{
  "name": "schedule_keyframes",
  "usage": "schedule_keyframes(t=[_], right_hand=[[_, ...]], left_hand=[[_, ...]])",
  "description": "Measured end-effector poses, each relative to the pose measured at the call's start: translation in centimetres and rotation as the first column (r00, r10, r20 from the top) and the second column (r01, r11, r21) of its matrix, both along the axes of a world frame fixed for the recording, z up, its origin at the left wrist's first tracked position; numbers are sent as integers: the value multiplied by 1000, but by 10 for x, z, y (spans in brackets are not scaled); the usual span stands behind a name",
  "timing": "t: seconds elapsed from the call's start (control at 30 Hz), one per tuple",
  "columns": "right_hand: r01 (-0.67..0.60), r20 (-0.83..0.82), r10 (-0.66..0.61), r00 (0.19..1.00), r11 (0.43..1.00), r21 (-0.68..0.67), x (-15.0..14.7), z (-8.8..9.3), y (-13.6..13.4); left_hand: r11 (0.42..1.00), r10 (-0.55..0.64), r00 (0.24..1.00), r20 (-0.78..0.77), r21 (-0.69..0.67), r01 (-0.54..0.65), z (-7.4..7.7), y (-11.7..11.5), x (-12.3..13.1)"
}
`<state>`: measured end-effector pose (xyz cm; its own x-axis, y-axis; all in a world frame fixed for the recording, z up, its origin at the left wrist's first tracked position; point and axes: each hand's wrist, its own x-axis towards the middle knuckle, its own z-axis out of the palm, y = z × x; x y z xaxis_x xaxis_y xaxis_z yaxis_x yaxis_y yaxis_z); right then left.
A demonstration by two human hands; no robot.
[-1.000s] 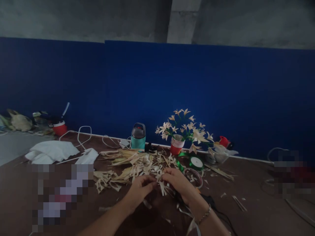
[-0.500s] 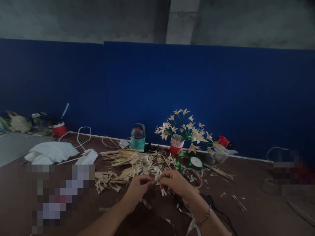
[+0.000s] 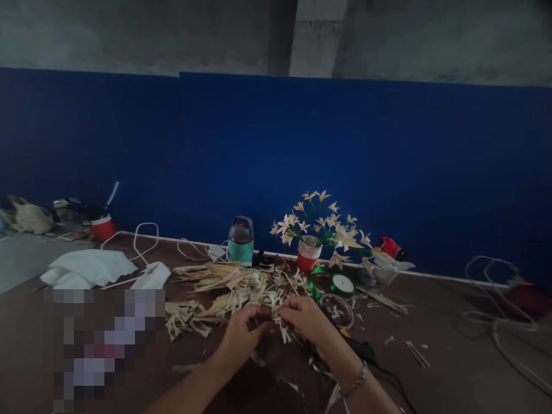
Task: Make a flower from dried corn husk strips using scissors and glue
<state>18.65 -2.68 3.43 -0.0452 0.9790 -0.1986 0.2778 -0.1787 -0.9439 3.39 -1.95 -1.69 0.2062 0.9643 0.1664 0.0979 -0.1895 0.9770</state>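
My left hand (image 3: 244, 334) and my right hand (image 3: 307, 322) meet over the brown table (image 3: 431, 368), fingers pinched together on a pale dried leaf strip (image 3: 279, 322) that hangs between them. My right wrist wears a thin bracelet (image 3: 354, 380). Just beyond the hands lies a heap of pale dried leaf strips (image 3: 233, 290). Behind it a red paper cup (image 3: 307, 256) holds handmade cream flowers (image 3: 321, 224) on green stems.
A green ribbon spool (image 3: 342, 283) and a clear tape roll (image 3: 338, 307) lie right of the heap. A teal bottle (image 3: 241, 240), white cables (image 3: 142, 236), white cloth (image 3: 88, 267), a red tub (image 3: 102, 226) and a blue partition (image 3: 276, 167) stand behind. More cables (image 3: 495, 299) trail at right.
Both hands stay pinched together over the same spot, only shifting slightly as they work the strip. The camera has turned a little to the right.
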Motion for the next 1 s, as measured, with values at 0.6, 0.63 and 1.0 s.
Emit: schedule_keyframes(t=[0.6,0.63,1.0], right_hand=[[-32,948,-27,318,999,39,81,2,-43],[-30,953,-23,301,999,34,80,-1,-47],[-9,969,-157,191,987,162,87,-26,-55]], left_hand=[[921,-125,907,403,-292,257,5,-4,2],[925,-129,905,404,-281,257,4,-4,2],[991,17,990,142,-137,3,8,0,0]])
